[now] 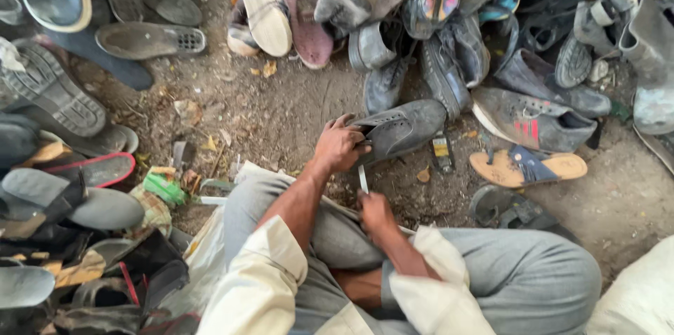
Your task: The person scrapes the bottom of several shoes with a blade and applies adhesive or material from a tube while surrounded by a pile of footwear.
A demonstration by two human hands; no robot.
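At frame centre, your left hand (340,145) grips the worn grey leather shoe (404,126) at its collar. Right hand (375,210) clenches a thin pale blade (363,179), apparently. Shoe likely light, pliable; hold the firmer heel.

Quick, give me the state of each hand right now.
Left hand: closed, gripping the grey shoe at its opening.
Right hand: closed around a thin metal tool.

The person wears a cream, long-sleeved shirt with both cuffs rolled back loosely above the wrists, leaving the forearms bare. Their trousers are plain grey cloth, creased at the knees. Left hand (340,145) and right hand (375,213) are ungloved.
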